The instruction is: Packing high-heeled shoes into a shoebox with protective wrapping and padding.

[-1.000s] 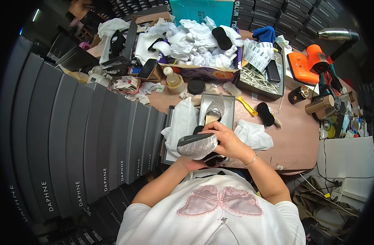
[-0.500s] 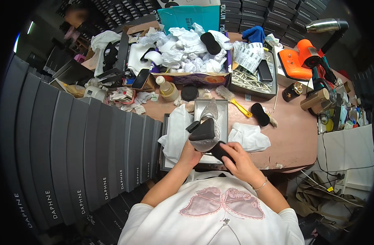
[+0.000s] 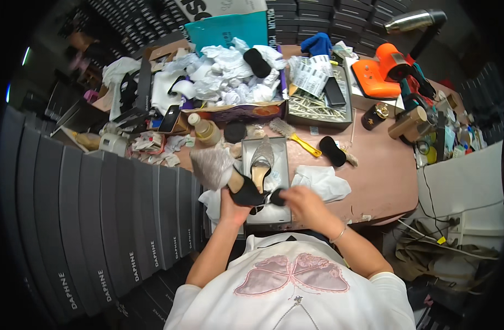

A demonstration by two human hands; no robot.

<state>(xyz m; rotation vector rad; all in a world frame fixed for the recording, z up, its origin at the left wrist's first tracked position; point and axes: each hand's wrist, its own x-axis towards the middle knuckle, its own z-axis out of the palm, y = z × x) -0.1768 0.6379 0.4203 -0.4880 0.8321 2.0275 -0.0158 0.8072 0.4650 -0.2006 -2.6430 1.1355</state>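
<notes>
My left hand (image 3: 233, 211) grips a shoe (image 3: 245, 192) around its black back part. The shoe's silvery, crinkled toe (image 3: 211, 168) points up and away to the left, and paper stuffing shows inside. Beside its heel, my right hand (image 3: 309, 210) holds a small black pad (image 3: 278, 197), fingers closed and blurred by motion. Whether the pad touches the shoe is hard to make out. Under the hands lies an open shoebox (image 3: 288, 170) with a second silvery pointed shoe (image 3: 261, 157) in it. White tissue paper (image 3: 320, 183) rests right of the box.
Behind are a carton of crumpled white paper (image 3: 230, 111), a bottle (image 3: 205, 131), a yellow-handled brush (image 3: 304, 146) and another black pad (image 3: 331, 151). Farther right stand a tray of white sticks (image 3: 320, 113) and an orange device (image 3: 375, 80). Stacked grey boxes (image 3: 114, 220) wall the left.
The shoe has turned from sole-up to showing its opening, its toe swinging left. My right hand and the pad have shifted slightly off its side. The whole view has shifted a little.
</notes>
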